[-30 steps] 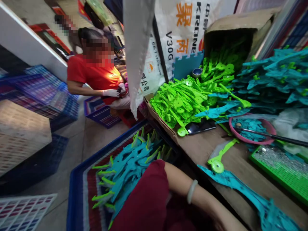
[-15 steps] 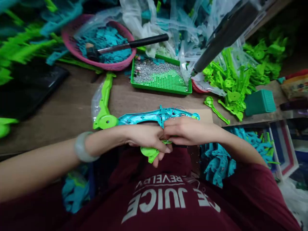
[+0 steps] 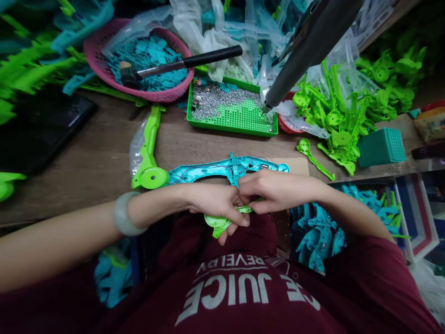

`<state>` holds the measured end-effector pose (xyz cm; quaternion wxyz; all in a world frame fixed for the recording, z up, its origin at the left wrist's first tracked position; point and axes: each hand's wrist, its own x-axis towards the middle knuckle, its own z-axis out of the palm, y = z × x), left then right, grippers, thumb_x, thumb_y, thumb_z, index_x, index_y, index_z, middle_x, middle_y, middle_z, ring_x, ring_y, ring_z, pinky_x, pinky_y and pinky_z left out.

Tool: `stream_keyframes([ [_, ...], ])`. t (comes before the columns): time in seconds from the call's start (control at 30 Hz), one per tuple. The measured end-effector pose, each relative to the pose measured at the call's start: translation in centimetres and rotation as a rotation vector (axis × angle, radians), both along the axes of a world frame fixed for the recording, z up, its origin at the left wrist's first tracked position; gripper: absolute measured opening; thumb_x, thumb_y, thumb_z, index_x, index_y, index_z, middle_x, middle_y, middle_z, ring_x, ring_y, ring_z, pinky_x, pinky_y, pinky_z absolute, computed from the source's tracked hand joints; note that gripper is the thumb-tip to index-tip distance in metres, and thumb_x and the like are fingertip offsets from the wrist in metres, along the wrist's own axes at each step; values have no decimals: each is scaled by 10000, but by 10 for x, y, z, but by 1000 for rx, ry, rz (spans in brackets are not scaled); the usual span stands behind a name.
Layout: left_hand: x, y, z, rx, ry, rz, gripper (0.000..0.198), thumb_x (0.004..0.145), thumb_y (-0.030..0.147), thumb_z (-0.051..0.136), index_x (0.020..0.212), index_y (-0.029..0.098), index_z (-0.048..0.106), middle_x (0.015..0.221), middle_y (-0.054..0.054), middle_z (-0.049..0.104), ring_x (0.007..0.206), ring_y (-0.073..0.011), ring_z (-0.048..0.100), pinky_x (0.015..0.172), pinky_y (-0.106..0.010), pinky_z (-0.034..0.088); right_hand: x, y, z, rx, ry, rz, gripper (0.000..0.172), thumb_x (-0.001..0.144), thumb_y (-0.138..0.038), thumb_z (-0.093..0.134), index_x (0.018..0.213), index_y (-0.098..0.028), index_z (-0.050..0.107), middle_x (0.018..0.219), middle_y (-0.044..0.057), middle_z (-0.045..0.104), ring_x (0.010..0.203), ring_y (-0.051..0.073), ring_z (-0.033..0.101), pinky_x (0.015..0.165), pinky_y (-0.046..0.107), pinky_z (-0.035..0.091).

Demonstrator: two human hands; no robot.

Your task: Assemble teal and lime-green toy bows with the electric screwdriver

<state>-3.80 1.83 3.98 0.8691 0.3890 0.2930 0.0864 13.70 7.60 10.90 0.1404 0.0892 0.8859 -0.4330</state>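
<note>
My left hand [image 3: 222, 204] is closed around a lime-green plastic part [image 3: 216, 221] with a round end, held close to my shirt. Against it, my right hand [image 3: 266, 190] has its fingers bent and pressed together at the part's other end; what they pinch is hidden. Just beyond both hands lies a long turquoise plastic toy shell [image 3: 201, 172] with thin wires along it. Its left end meets a green round-ended arm piece [image 3: 152, 176] with a clear plastic panel. Beneath the shell's right side is a piece of cardboard [image 3: 299, 167].
A green tray [image 3: 229, 125] of small screws sits behind the shell. A hammer [image 3: 208, 57] rests across a pink basket [image 3: 167, 96] of turquoise pieces. A power screwdriver [image 3: 288, 69] hangs over the tray. Green parts [image 3: 340, 125] and a teal box [image 3: 381, 147] lie right.
My right fingers have shifted slightly along the green part, showing more of its edge. The hanging screwdriver's tip has swung left over the tray. My left hand keeps its hold.
</note>
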Motion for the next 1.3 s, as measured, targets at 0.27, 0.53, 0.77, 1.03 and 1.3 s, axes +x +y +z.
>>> stream_keyframes([
  [0.27,3,3,8,188,23,-289,351,891,399,605,598,209,626,482,-20,623,492,-166,574,591,-263,440,2,2,1,-6,11,-26,77,869,-70,585,863,-131,632,855,30,610,807,148,542,737,270,412],
  [0.53,7,-3,2,143,-18,-233,180,874,337,634,745,212,650,485,11,613,584,-184,640,669,-270,471,4,-1,2,19,-18,16,107,871,-67,582,905,-126,665,918,54,649,856,160,559,780,285,441],
  [0.77,8,-8,-1,95,13,-170,222,901,318,560,811,197,723,453,14,588,610,-186,656,746,-283,484,7,-6,0,44,-17,-32,88,874,-72,585,873,-139,641,873,33,612,826,156,552,747,282,433],
  [1.03,12,-22,-4,-149,2,312,328,909,451,609,922,135,696,565,30,606,453,-123,595,469,-222,380,51,-2,-6,287,197,-623,207,910,-226,647,1105,-167,612,1019,54,628,826,142,584,738,267,481],
  [1.3,7,-32,1,-143,-105,738,251,899,378,666,915,129,694,660,0,639,583,-112,633,556,-206,496,55,-25,-22,251,346,-844,152,958,-243,565,857,-164,646,751,-7,568,684,112,507,644,239,380],
])
